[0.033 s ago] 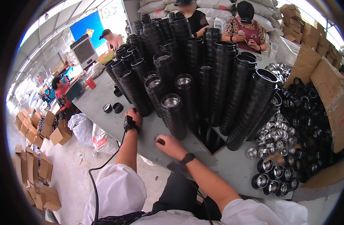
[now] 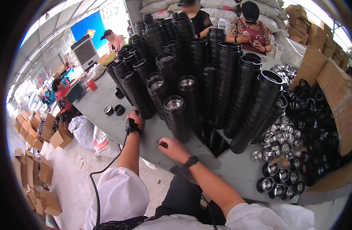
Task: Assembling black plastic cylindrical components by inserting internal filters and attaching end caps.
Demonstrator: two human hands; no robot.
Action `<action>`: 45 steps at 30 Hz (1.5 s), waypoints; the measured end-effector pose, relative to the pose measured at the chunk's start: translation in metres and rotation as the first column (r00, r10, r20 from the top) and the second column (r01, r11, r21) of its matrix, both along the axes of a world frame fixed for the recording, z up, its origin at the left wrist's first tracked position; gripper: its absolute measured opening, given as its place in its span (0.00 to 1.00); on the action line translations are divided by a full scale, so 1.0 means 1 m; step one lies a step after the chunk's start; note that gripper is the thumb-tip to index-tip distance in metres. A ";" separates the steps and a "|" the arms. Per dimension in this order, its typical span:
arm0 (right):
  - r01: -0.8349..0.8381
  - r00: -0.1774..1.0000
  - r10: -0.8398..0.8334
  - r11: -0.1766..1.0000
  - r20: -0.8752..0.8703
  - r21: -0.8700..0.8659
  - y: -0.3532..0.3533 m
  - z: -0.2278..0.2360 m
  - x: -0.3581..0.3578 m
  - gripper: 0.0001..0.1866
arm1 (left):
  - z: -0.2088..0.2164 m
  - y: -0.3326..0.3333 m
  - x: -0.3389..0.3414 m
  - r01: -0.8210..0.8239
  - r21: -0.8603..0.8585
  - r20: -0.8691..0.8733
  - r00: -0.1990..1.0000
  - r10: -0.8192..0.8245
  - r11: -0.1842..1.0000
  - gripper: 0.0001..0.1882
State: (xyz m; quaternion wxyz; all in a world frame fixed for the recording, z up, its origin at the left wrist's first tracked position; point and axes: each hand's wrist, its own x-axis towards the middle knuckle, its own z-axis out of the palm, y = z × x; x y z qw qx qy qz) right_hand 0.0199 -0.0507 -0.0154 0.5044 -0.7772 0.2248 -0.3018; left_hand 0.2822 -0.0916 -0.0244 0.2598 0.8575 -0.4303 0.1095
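Observation:
My left hand [image 2: 135, 116] reaches across the grey table [image 2: 95, 97] and lies against the foot of a tall leaning stack of black ring-shaped caps [image 2: 134, 89]; its fingers are hidden. A black strap with a cable sits on that wrist. My right hand [image 2: 175, 148] rests on the table nearer to me, fingers curled around a small black part [image 2: 163, 145]. Just beyond it stands another black stack with a silver insert on top [image 2: 176, 115].
Several more tall black stacks [image 2: 229, 76] crowd the table's middle. Loose silver and black caps [image 2: 279, 134] lie in cardboard boxes [image 2: 337, 96] at the right. Two loose black caps [image 2: 113, 110] sit at the left. Other people work at the far side [image 2: 250, 30].

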 end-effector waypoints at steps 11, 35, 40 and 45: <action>0.012 0.999 -0.015 0.997 0.037 0.079 0.004 -0.002 0.001 0.08 | -0.002 0.001 0.008 -0.028 0.044 -0.009 1.000 0.029 0.999 0.15; 0.190 0.982 -0.190 0.980 -0.012 0.065 0.013 -0.006 -0.002 0.07 | -0.001 0.007 0.012 -0.020 0.000 -0.007 1.000 0.020 1.000 0.14; 0.212 0.977 -0.214 0.972 0.013 0.097 0.012 -0.004 -0.005 0.07 | -0.004 -0.003 0.010 -0.008 0.012 -0.019 1.000 0.008 1.000 0.15; 0.288 0.952 -0.282 0.957 0.118 -0.036 0.005 -0.022 -0.010 0.07 | -0.055 -0.033 0.050 0.221 -0.039 0.019 0.975 -0.221 0.974 0.16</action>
